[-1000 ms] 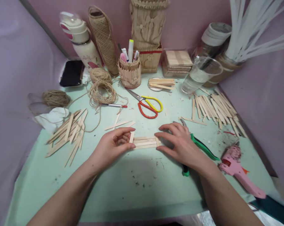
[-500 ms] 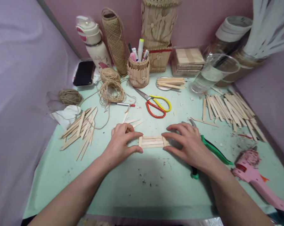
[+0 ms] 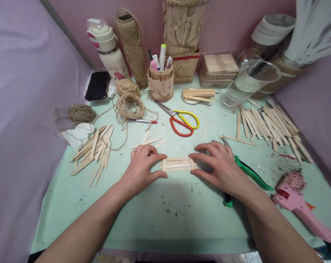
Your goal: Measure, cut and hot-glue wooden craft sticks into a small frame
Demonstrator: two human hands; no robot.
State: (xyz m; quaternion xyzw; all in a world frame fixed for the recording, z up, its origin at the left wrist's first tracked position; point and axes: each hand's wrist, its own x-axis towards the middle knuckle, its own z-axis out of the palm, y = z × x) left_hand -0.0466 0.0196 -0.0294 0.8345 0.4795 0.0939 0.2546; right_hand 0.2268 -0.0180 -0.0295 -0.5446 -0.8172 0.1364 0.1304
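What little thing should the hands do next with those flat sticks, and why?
Maybe gently press down the left short stick: it lies across the long sticks, and the left hand has finger and thumb at that short stick's ends.

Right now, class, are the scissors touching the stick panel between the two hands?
Apart. The head view plainly shows a stretch of pale green tabletop between the scissors and the stick panel.

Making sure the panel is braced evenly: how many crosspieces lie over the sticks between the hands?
2: the left crosspiece at the panel's end by the left hand, and the right crosspiece by the right hand. Any underneath would be hidden.
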